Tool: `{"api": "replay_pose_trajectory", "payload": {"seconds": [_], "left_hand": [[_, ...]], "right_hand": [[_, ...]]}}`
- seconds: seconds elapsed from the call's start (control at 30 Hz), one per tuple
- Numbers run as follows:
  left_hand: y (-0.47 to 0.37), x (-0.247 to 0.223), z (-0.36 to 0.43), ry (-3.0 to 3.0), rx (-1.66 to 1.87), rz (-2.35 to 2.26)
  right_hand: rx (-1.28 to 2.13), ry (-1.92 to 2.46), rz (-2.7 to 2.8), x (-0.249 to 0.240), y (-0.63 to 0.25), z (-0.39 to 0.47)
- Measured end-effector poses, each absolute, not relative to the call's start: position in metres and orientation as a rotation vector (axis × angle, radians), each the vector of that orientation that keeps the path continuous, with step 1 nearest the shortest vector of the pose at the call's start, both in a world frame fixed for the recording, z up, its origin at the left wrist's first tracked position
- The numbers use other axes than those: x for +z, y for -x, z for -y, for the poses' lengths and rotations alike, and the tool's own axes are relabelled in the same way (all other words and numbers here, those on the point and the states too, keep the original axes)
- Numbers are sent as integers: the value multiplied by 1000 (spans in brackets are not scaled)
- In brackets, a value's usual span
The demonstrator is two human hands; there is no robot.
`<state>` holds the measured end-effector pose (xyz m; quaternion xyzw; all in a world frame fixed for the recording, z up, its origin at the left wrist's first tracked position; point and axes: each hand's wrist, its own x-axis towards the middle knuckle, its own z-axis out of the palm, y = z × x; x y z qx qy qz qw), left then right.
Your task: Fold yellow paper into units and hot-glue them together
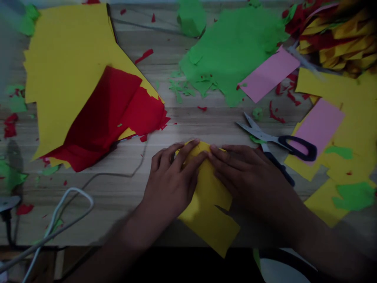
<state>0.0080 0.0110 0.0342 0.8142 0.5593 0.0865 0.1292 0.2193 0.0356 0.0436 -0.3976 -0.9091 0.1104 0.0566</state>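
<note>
Both hands work on a sheet of yellow paper (pixel 206 196) at the front of the table. My left hand (pixel 173 177) has its fingers bent over the sheet's far left part, pressing on it. Fingers together, my right hand (pixel 250 177) lies on the far right part, its fingertips close to those of the left. The far edge of the paper is partly hidden under the fingers. A slit runs in from its right side, and the near end sticks out past the table edge. Beyond my right hand lie scissors (pixel 265 135) with dark handles and parted blades.
At left, red paper (pixel 118 106) lies on a large yellow sheet (pixel 64 51). Torn green paper (pixel 232 47) and a pink strip (pixel 269 76) are at the back. A folded yellow pile (pixel 347 39) stands back right. Cables (pixel 70 192) cross the front left. Scraps are scattered around.
</note>
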Motion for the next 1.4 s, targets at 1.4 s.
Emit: {"api": "replay_pose_trajectory", "payload": {"seconds": [1.4], "left_hand": [[2, 33, 29, -2157, 574, -1635]], "right_hand": [[407, 866, 2834, 43, -230, -19]]}}
